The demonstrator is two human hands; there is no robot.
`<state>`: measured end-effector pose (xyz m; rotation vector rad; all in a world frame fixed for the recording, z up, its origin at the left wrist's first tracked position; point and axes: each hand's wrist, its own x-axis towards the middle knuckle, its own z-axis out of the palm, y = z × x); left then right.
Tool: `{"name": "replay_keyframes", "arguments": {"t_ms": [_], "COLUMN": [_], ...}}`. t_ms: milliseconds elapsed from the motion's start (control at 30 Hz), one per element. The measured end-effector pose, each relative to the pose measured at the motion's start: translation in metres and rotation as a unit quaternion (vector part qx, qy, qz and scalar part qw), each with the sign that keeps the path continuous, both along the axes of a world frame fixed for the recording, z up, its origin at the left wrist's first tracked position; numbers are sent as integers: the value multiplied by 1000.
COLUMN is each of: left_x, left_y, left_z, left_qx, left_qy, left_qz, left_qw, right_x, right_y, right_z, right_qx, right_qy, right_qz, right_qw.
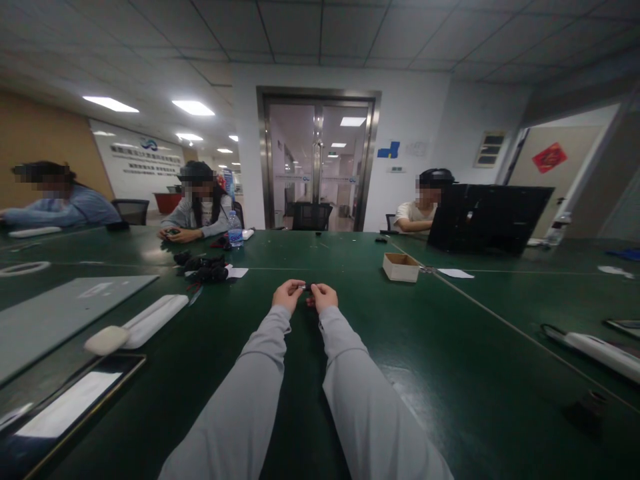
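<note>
Above the green table (400,320), my two hands meet over a small black piece (307,287) with a light, silvery bit at its left end. My left hand (287,296) pinches that left end between thumb and fingertips. On the other side, my right hand (325,297) is closed on the dark end. The piece is too small to tell its kind, and the fingers cover part of it. Left of my hands lies a heap of black parts (205,268) with thin wires, beside white paper (237,272).
An open cardboard box (401,268) stands to the right, near a black monitor (487,219). On the left are a phone (70,403), a white long case (156,320) and a grey board (65,313). A water bottle (235,230) stands farther back. Several people sit across the table.
</note>
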<state>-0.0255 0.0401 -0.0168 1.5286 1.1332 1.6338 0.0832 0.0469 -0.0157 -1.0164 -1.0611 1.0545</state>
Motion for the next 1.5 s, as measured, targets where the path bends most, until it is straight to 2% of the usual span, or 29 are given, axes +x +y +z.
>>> {"name": "replay_keyframes", "arguments": {"t_ms": [300, 433, 500, 633, 700, 767, 933, 1100, 1300, 1500], "left_x": [1, 2, 5, 12, 14, 15, 15, 16, 14, 14], "left_y": [-7, -10, -10, -8, -7, -7, -9, -11, -8, -8], "left_z": [7, 10, 11, 12, 11, 10, 8, 9, 8, 8], "left_qx": [-32, 0, -8, -124, -185, -206, -157, -155, -119, -132], "left_qy": [10, 29, 9, -85, -87, -49, 33, 20, 35, 32], "left_qz": [12, 14, 14, 20, 21, 22, 25, 29, 67, 67], "left_qw": [999, 999, 1000, 988, 979, 977, 987, 987, 990, 989], "right_x": [0, 3, 4, 4, 4, 4, 4, 4, 1, 2], "right_y": [-1, -6, -7, -7, -6, -5, -5, -5, -7, -9], "right_z": [4, 10, 12, 12, 11, 10, 12, 12, 13, 16], "right_qx": [-34, -51, -56, -58, -51, -48, -78, -74, -68, -74], "right_qy": [35, 49, 52, 55, 49, 40, 61, 61, 28, 33], "right_qz": [8, 20, 20, 13, 13, 14, 21, 20, 35, 17], "right_qw": [999, 997, 997, 997, 997, 998, 995, 995, 997, 997]}}
